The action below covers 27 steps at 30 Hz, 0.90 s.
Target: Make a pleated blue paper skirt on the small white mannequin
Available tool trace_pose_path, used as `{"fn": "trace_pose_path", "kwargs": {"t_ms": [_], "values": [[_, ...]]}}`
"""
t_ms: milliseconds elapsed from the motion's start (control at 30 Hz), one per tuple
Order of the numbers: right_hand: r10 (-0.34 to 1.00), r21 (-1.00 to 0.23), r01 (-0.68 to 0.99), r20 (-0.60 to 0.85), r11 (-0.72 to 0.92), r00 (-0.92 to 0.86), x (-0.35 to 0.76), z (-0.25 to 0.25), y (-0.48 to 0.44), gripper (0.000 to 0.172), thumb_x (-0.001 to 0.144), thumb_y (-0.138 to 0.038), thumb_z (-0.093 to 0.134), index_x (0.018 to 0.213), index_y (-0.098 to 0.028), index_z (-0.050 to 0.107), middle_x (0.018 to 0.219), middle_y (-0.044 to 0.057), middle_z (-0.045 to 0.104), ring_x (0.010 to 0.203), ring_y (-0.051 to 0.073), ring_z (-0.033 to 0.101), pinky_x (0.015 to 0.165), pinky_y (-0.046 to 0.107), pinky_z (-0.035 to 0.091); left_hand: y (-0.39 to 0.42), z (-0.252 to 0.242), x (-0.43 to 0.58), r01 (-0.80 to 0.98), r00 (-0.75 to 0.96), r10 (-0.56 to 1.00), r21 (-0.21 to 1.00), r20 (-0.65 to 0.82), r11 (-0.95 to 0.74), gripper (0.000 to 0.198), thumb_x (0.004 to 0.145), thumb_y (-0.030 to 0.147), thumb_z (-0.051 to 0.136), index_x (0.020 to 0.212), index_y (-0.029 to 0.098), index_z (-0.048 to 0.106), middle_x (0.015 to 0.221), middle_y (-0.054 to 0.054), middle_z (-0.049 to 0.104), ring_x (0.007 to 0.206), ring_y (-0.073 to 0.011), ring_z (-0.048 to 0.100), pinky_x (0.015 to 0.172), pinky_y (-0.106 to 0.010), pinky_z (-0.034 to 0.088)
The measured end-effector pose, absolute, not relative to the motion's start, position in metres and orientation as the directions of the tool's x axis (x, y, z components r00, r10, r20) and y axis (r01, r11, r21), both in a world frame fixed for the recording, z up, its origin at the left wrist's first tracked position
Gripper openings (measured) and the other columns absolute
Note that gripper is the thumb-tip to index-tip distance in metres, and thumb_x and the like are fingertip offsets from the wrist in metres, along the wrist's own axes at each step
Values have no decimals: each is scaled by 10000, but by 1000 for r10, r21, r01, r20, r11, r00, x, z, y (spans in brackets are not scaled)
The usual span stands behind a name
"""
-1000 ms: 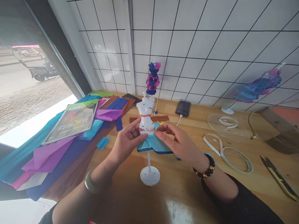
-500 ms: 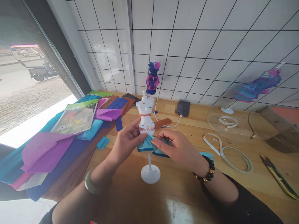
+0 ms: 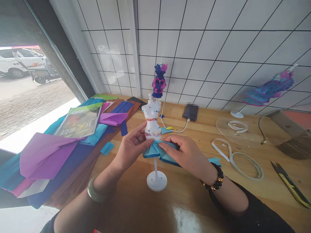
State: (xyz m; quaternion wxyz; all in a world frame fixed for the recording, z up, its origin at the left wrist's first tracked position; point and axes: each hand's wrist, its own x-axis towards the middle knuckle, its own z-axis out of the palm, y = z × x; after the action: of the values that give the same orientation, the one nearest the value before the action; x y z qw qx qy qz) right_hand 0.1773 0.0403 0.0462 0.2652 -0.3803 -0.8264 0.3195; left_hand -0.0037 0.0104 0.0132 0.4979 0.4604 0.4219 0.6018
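Observation:
A small white mannequin (image 3: 151, 113) stands upright on its round base (image 3: 156, 181), with coloured specks and a reddish band at the waist. A light-blue crepe paper strip (image 3: 153, 150) with a darker blue lower edge lies in folds across its hips. My left hand (image 3: 132, 142) is closed at the mannequin's left side, its thumb pressing the paper's upper edge at the hip. With thumb and bent fingers, my right hand (image 3: 183, 150) pinches a fold of the same strip. The strip's tail (image 3: 215, 161) emerges beyond my right wrist.
Crepe paper sheets (image 3: 48, 155) and a printed packet (image 3: 80, 121) are piled at left. Dressed mannequins, one purple and pink (image 3: 159, 82), one blue and pink (image 3: 269, 87), stand behind. Tape loops (image 3: 246, 165) and scissors (image 3: 289, 183) lie right; a cable (image 3: 176, 131) runs behind.
My right hand has drawn in slightly on the strip's fold; my left hand stays put. Behind the mannequin, a blue piece with a yellow label shows where brown showed. Outside, a white car has appeared.

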Motion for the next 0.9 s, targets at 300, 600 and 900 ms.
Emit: {"fn": "trace_pose_path", "kwargs": {"t_ms": [300, 600, 900], "values": [[808, -735, 461, 199, 497, -554, 175, 44, 39, 288, 885, -391, 504, 708, -181, 591, 600, -30, 508, 550, 94, 422, 473, 225, 309, 8, 15, -1, -237, -60, 989, 960, 136, -147, 634, 708, 199, 735, 1297, 252, 506, 1162, -46, 653, 1070, -221, 611, 879, -313, 519], [840, -714, 500, 232, 490, -491, 171, 37, 35, 244, 885, -344, 503, 706, -184, 547, 632, -25, 535, 550, 91, 443, 472, 223, 307, 7, 18, -1, -231, -37, 989, 961, 144, -149, 530, 757, 234, 694, 1259, 211, 527, 1134, -67, 654, 1021, -208, 623, 849, -301, 513], [850, -696, 519, 267, 496, -455, 170, 38, 33, 204, 860, -334, 548, 737, -180, 604, 651, -3, 609, 578, 113, 502, 520, 237, 369, 5, 15, 1, -232, -63, 988, 961, 141, -152, 594, 705, 196, 729, 1253, 206, 500, 1110, -75, 657, 990, -209, 623, 851, -327, 506]]}}
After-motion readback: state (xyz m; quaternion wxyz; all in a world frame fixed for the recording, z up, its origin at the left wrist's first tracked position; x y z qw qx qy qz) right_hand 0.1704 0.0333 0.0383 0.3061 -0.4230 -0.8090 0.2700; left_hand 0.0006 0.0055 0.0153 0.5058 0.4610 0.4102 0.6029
